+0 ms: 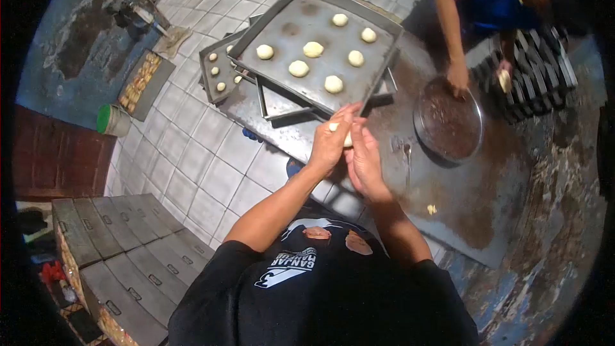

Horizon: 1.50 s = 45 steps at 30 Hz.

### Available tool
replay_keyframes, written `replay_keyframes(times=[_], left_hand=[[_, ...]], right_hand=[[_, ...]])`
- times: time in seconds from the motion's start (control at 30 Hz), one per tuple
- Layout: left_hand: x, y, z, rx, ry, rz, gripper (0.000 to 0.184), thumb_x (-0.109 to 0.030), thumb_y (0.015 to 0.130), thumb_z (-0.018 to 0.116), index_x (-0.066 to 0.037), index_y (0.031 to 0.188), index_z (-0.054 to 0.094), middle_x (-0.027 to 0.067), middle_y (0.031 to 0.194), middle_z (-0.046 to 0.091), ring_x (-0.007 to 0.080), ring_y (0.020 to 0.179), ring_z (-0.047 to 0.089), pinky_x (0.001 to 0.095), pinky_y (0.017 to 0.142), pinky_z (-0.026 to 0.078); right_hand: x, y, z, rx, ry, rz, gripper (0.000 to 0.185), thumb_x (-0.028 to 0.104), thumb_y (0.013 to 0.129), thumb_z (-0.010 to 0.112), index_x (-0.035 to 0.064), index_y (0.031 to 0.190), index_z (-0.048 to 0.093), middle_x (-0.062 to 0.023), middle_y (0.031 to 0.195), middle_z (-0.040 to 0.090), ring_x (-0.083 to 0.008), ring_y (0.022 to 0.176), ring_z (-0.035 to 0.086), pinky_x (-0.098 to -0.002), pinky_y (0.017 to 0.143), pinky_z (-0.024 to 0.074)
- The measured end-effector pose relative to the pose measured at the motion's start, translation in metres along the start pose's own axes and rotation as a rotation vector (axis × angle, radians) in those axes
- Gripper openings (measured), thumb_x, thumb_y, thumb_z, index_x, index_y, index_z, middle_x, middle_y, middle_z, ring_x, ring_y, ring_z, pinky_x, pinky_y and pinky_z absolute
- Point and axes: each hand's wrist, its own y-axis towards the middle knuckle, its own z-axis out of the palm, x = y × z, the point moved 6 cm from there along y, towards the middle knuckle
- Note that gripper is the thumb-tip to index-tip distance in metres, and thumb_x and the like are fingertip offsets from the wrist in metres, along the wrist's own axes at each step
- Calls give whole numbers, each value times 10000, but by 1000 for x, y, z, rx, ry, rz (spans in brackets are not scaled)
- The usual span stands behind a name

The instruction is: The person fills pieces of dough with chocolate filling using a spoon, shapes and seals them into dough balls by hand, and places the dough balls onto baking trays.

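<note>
Between my two hands, at the near corner of a large metal tray [291, 25], is a piece of pale dough [348, 139]. My left hand [330, 144] closes over it from one side, its fingers partly covering the dough. From the other side my right hand [365, 157] presses against it, fingers together. Several round dough balls, among them one [333, 84] nearest my hands, lie spaced apart on the tray. That tray rests on other metal trays.
Across the table [448, 230], a co-worker's hand [458, 77] reaches into a bowl of dark filling [450, 122]; the other holds dough. A spoon [408, 163] and a dough scrap [432, 209] lie nearby. Stacked metal boxes [141, 269] stand at lower left.
</note>
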Motion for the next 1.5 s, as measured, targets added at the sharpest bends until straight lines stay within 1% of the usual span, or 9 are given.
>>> replay_keyframes(times=[0.37, 0.53, 0.6, 0.8, 0.97, 1.03, 1.17, 1.23, 1.5], left_hand=[[-59, 124, -180, -160, -445, -24, 577, -196, 1049, 549, 24, 1545, 351, 177, 1414, 575, 216, 1283, 560, 329, 1114, 408], [-101, 118, -267, -443, -63, 111, 586, -230, 1038, 550, 33, 1526, 360, 178, 1426, 560, 251, 1278, 554, 348, 1096, 411], [-99, 99, -298, -450, 21, 49, 564, -221, 1031, 557, 35, 1506, 393, 177, 1419, 564, 256, 1278, 554, 346, 1091, 414], [-99, 36, -365, -652, -9, -11, 469, -143, 1010, 586, 40, 1432, 492, 171, 1354, 595, 191, 1199, 578, 333, 1084, 414], [-92, 50, -349, -597, -72, -2, 438, -108, 1005, 584, 38, 1412, 516, 142, 1328, 615, 190, 1196, 582, 337, 1090, 417], [-95, 59, -337, -582, -111, 26, 426, -96, 1003, 584, 35, 1404, 524, 132, 1325, 619, 189, 1193, 585, 338, 1088, 421], [-102, 72, -299, -465, 117, 18, 382, -102, 1007, 590, 32, 1362, 557, 119, 1275, 649, 179, 1166, 602, 332, 1053, 450], [-104, 80, -268, -381, 139, 77, 358, -115, 1008, 596, 27, 1336, 579, 116, 1209, 678, 167, 1096, 633, 318, 994, 486], [-65, 69, -89, -356, 108, 131, 359, -208, 1074, 505, 10, 1359, 502, 128, 1273, 614, 171, 1117, 618, 330, 949, 510]], right_hand=[[-54, 226, 105, 137, 10, 561, 386, 306, 1073, 522, -9, 1298, 530, -99, 1206, 640, -203, 1068, 649, -360, 836, 579], [-49, 391, 127, 62, -1008, 114, 438, 287, 1022, 599, -44, 1297, 525, -159, 1215, 633, -263, 1100, 640, -412, 858, 554], [-84, 443, 111, 194, -1707, -549, 491, 288, 990, 614, -58, 1322, 510, -246, 1329, 559, -369, 1229, 551, -501, 1009, 460], [-131, 484, 120, 385, -1914, -610, 572, 357, 1012, 538, -49, 1406, 449, -248, 1566, 352, -441, 1453, 300, -542, 1184, 254], [-103, 494, 118, 467, -1946, -309, 656, 422, 1057, 414, 45, 1576, 278, -217, 1628, 305, -402, 1534, 194, -530, 1229, 187], [-63, 496, 117, 445, -936, 272, 711, 507, 1056, 382, 107, 1616, 199, -154, 1651, 297, -344, 1556, 157, -535, 1232, 158], [-18, 447, 80, 422, -1566, 247, 444, 397, 967, 636, 80, 1273, 690, -122, 1193, 730, -257, 1134, 663, -399, 958, 497], [-41, 403, 47, 565, -1695, -73, 283, 284, 875, 736, 69, 1055, 774, -137, 974, 763, -273, 895, 719, -393, 819, 545], [36, 160, 34, -60, -1222, -209, 340, 157, 834, 786, 8, 1130, 712, -90, 968, 690, -161, 815, 620, -323, 748, 529]])
